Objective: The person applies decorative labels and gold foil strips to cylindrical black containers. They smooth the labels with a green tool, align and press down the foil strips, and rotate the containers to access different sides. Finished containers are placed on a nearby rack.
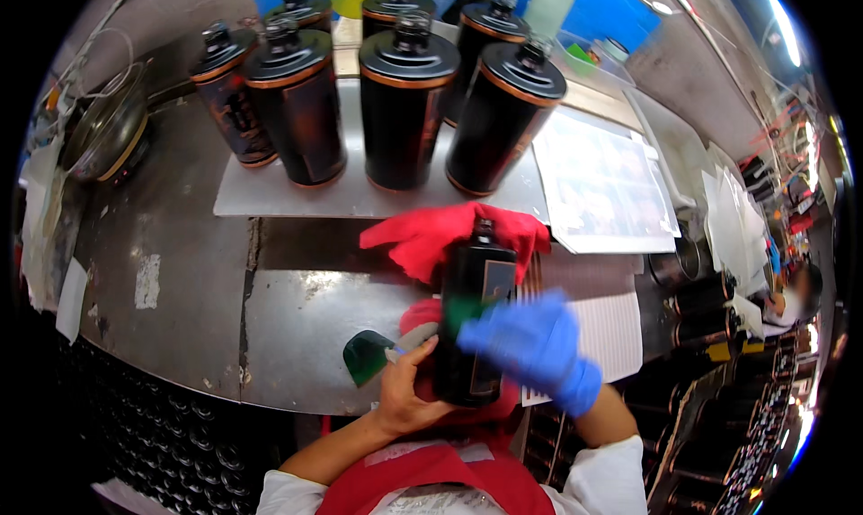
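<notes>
A tall black bottle [474, 290] with a copper-edged label lies lengthwise in front of me, its neck pointing away onto a red cloth [422, 236]. My left hand [406, 394], bare, grips the bottle's lower end from the left. My right hand [535, 344], in a blue glove and blurred by motion, presses on the bottle's right side over the label. A dark green plastic scraper [366, 353] lies on the metal table [198, 308] just left of my left hand.
Several upright black bottles [400, 110] with copper rims stand on a light tray [270, 200] at the back. Printed sheets [598, 182] lie to the right. A metal pan [103, 133] sits far left. Crates of dark bottles [719, 371] fill the right side.
</notes>
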Demonstrator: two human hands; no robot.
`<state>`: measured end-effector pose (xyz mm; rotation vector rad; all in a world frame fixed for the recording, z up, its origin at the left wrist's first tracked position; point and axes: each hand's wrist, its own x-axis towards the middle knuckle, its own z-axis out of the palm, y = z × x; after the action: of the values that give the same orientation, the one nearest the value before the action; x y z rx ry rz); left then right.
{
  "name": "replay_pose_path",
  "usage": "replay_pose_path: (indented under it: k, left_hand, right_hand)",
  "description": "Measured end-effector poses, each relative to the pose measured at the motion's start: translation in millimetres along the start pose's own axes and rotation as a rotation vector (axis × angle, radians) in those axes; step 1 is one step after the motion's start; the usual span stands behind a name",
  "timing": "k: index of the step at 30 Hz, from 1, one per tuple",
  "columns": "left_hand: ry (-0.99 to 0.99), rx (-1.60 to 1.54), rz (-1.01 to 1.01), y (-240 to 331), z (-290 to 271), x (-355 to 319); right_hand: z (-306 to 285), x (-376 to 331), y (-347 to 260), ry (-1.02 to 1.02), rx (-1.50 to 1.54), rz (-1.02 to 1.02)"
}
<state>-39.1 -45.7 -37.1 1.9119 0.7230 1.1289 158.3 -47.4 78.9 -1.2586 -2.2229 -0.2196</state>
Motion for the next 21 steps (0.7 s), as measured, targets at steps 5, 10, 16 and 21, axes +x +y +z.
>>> replay_pose_path:
  k: [5, 10, 16, 21]
  left_hand:
    - [-0.177, -0.173, -0.077, -4.0, 2.7, 6.3]
    - [-0.260, -0.203, -0.045, -1.0, 7.2, 19.1]
    - [-0.188, -0.100, -0.013, 14.0, 12.1, 16.6]
    - [-0.162, 0.004, 0.009, 16.0, 10.5, 14.9]
  right_hand:
    - [-15.0, -99.4, -83.3, 0.108, 0.700, 0.719]
    - [-5.3, -223.2, -90.4, 0.848, 1.073, 1.793]
    - [39.8, -242.0, -80.4, 0.840, 0.927, 2.032]
    - [41.4, -236.2, -76.0, 0.669, 0.666, 1.993]
